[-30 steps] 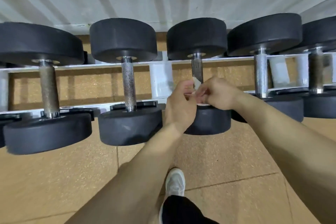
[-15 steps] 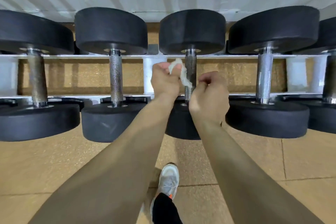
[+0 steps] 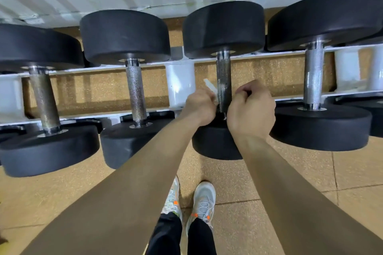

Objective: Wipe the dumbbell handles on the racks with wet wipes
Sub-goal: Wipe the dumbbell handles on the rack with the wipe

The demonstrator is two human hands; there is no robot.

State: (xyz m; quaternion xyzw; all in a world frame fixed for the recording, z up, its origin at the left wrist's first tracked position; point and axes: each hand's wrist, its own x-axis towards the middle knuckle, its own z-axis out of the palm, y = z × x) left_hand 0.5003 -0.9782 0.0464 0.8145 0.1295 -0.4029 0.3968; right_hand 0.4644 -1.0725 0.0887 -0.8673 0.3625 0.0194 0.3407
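Left hand (image 3: 199, 107) pinches the wipe (image 3: 209, 87), fingers curled round it, with a white tail poking out up-left of the knuckles. Right hand (image 3: 251, 113) is curled tight as well. Whether it holds the wipe's other end I cannot tell, because that side is hidden behind the bar.

Both hands sit at frame centre, 1 on each side of the handle (image 3: 223, 80) of the 3rd dumbbell (image 3: 223, 29) from the left. It lies on the white rack (image 3: 180, 87).

The handle's long axis runs up-down in the frame, far head at the top and near head at the bottom. The hands flank its lower end, just above the near head, left hand on the frame-left side and right hand on the frame-right. The wipe touches the bar on the left-hand side, so that hand looks nearer the work. The right hand is just beside the bar.

Both forearms rise from the bottom corners and converge at the bar, backs of the hands toward the camera.

Judgement: this is a wiping pass on handle 3, and the bar above the hands is still uncovered, so the next stroke likely goes up the frame along the axis. The 4th handle (image 3: 314, 80) waits at frame right. 2 shoes (image 3: 204, 203) show at bottom centre.
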